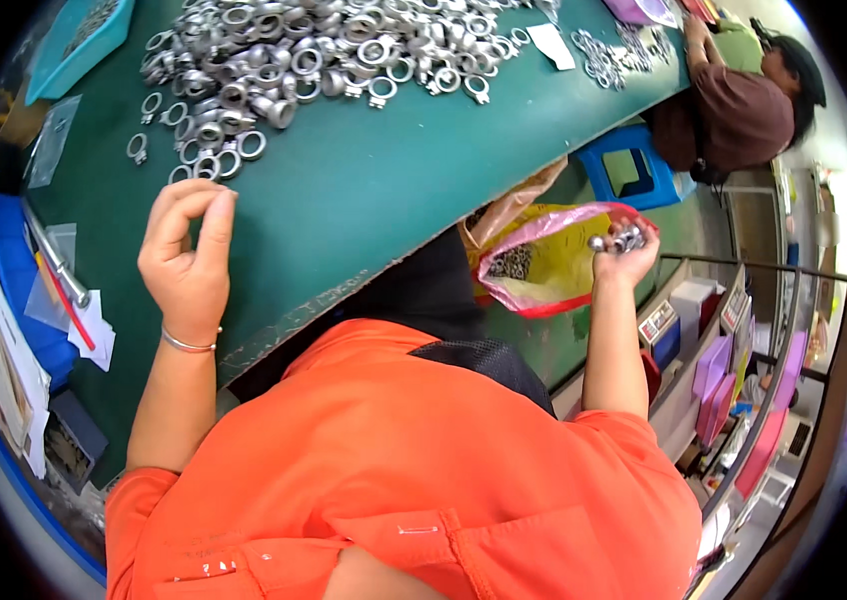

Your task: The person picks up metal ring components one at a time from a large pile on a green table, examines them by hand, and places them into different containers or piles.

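My left hand is at the near edge of a pile of silver metal rings, each with a small lug, on the green table. Its fingers curl toward the thumb; whether a ring is between the fingertips is hidden. Out to the right, my right hand is palm up, with its fingers curled round several small shiny metal pieces. It is at the rim of an open pink and yellow plastic bag, below table height. Small dark metal pieces lie inside the bag.
A turquoise bin stands at the far left. Papers, a red pen and a metal rod tool lie at the left. A blue plastic stool is beyond the bag. Another person sits at the far right, near more rings.
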A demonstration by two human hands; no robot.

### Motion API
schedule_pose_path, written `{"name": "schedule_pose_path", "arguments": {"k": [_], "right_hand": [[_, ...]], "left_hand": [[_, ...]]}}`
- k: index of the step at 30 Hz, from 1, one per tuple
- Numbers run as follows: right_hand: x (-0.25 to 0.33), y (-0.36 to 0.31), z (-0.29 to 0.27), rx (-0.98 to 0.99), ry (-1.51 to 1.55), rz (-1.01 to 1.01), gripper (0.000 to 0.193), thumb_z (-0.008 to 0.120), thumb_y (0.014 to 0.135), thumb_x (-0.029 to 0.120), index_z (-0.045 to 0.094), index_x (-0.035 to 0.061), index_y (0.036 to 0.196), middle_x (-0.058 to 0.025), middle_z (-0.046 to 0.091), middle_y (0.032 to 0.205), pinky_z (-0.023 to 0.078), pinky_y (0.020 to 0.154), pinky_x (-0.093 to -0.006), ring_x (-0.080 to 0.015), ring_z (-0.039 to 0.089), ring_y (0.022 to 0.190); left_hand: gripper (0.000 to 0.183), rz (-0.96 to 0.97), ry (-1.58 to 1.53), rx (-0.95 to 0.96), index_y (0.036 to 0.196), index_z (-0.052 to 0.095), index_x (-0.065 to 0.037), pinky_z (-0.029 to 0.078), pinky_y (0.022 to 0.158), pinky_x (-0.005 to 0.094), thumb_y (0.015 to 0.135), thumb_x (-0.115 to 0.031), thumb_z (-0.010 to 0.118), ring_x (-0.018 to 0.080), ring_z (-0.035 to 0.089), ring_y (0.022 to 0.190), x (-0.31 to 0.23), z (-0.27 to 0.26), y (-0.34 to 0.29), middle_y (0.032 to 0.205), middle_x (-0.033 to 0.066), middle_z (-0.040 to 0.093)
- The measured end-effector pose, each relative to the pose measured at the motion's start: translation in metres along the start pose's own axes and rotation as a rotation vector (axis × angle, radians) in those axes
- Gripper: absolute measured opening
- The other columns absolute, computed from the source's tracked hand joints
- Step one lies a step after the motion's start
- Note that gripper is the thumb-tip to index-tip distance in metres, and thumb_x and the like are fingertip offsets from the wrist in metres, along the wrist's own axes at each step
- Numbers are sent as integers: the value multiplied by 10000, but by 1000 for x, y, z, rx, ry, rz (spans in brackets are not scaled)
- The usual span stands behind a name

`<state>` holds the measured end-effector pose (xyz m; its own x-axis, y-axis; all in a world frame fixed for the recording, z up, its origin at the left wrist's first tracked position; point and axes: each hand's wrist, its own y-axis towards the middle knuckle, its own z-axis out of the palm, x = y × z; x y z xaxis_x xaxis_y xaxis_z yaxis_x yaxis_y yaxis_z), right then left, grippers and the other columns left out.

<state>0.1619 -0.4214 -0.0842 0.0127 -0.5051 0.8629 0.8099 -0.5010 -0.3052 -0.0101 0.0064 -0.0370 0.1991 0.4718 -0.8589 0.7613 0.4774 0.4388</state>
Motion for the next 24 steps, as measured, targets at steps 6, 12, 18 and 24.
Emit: {"name": "schedule_pose_path", "arguments": {"k": [6, 12, 18, 24], "right_hand": [[-47, 84, -129, -219, -626, -49, 180, 590, 761, 236, 555, 62, 786, -23, 543, 744, 394, 549, -285, -151, 495, 648], [-30, -2, 21, 322, -697, -690, 178, 494, 840, -21, 588, -14, 991, -75, 593, 979, 421, 832, -260, -150, 538, 906], [-59, -142, 170, 1372, -795, -789, 153, 569, 754, -10, 596, 7, 904, -127, 582, 916, 451, 770, -309, -244, 573, 843], [-120, -189, 228, 1492, -881, -982, 306, 609, 712, 8, 540, 60, 1007, -130, 511, 870, 434, 697, -394, -317, 517, 805]], "left_hand": [[63, -32, -44, -115, 869, 598, 24, 434, 671, 210, 812, 29, 572, 118, 530, 744, 3, -2, 6, 943, 66, 566], [410, -40, 711, -197, 1128, 504, -30, 396, 882, 346, 765, -171, 632, 260, 464, 1057, 66, -54, 58, 1156, 133, 477], [495, -190, 703, -383, 1215, 463, -83, 373, 913, 408, 843, -407, 495, 331, 454, 1117, 125, -60, 121, 1184, 172, 491], [408, -192, 547, -103, 1054, 589, -122, 383, 892, 404, 843, -450, 469, 339, 490, 1057, 113, -11, 130, 1134, 160, 526]]}}
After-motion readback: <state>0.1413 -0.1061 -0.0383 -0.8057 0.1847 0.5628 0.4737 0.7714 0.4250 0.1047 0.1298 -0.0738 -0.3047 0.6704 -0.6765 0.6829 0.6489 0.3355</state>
